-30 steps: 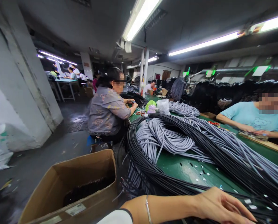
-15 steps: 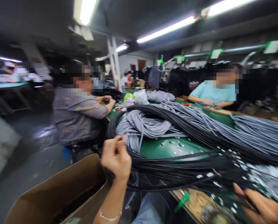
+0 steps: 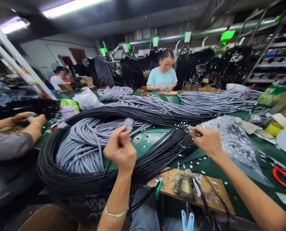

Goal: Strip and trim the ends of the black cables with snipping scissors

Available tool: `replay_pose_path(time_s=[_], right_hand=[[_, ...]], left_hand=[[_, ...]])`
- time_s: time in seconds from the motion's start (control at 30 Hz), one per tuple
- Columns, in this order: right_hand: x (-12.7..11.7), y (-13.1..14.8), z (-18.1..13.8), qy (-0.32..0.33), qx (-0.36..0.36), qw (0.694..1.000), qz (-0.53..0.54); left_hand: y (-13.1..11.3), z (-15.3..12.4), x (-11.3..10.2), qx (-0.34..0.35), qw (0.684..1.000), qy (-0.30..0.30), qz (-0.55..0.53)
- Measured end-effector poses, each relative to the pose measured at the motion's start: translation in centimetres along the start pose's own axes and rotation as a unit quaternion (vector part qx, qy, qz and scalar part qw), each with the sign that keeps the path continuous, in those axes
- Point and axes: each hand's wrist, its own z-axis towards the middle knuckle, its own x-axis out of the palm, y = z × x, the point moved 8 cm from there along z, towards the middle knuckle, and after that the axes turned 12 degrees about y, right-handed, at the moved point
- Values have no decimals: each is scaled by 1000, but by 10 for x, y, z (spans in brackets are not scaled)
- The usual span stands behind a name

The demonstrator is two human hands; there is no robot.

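My left hand [image 3: 121,149] is raised over the coiled cables, thumb and fingertips pinched together. Whatever lies in that pinch is too small to make out. Below and beside it a thick bundle of black cables [image 3: 155,154] loops across the table, its white-tipped ends gathered at the right. At those ends my right hand [image 3: 207,139] has its fingers closed, the fingertips beside the tips; what they grip is hidden. A coil of grey cables [image 3: 80,146] sits inside the black loop. In front of me a wooden board [image 3: 215,189] carries a small metal fixture [image 3: 185,184].
A clear plastic bag [image 3: 239,144] of small parts lies right of my right hand, near red-handled scissors [image 3: 284,178]. White scraps dot the green table [image 3: 147,138]. One co-worker [image 3: 162,75] sits opposite; another's hands [image 3: 34,122] work at the left. A cardboard box [image 3: 49,218] stands lower left.
My view has swung to the right. My right hand has moved from the lower right up to the black cable ends. My left hand stays raised and pinched.
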Motion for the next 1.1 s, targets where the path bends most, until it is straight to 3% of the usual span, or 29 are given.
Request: replay_pose_path(time_s=[0.1,0.17,0.27,0.37,0.5,0.63,0.73,0.97,1.1], right_hand=[[32,-22,-31,91,29,994,46],[52,-27,-48,129,52,986,88],[69,-18,-49,151,68,973,162],[66,5,-33,140,59,961,231],[44,19,-32,64,85,956,272],[33,14,-54,21,120,950,288],[33,18,-61,30,106,951,288],[33,38,-60,70,58,947,308],[33,36,-60,69,65,944,316]], left_hand=[[2,-13,69,13,989,149,-12],[10,-31,103,4,967,256,-3],[10,-54,135,30,928,370,24],[0,-59,154,66,906,415,54],[-7,-54,163,57,907,418,14],[18,-65,160,-68,898,424,-95],[34,-77,159,-146,877,430,-156],[30,-79,154,-143,879,416,-185],[31,-85,158,-160,856,443,-213]])
